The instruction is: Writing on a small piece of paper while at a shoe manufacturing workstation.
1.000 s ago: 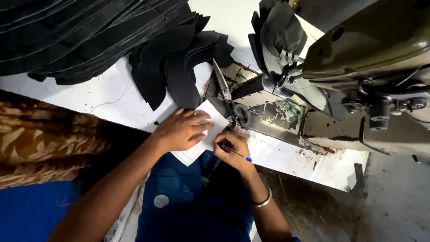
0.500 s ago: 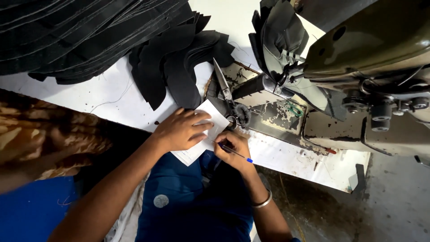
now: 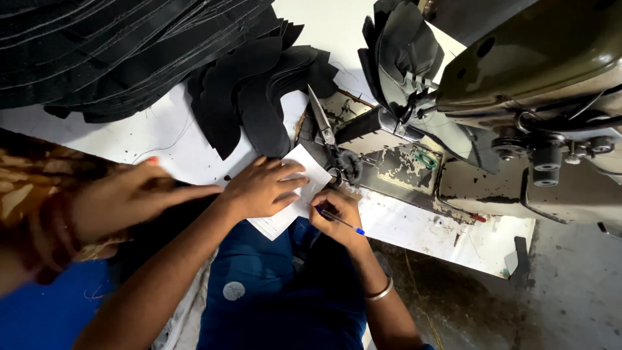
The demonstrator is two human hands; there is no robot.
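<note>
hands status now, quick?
Left hand: open, flat on the paper.
Right hand: closed on a pen.

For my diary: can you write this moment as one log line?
left hand: flat on white paper | right hand: holds blue pen | scissors nearby

- The paper slip (image 3: 295,188) is white, matt and smooth.
- The pen (image 3: 340,220) looks like glossy blue plastic.
- The counter (image 3: 162,139) is white and scuffed.
- The cut pieces (image 3: 253,97) are black, matt cloth or leather.
- The sewing machine (image 3: 531,65) is olive painted metal, its bed chipped.
- The scissors (image 3: 322,123) are bare metal.
</note>
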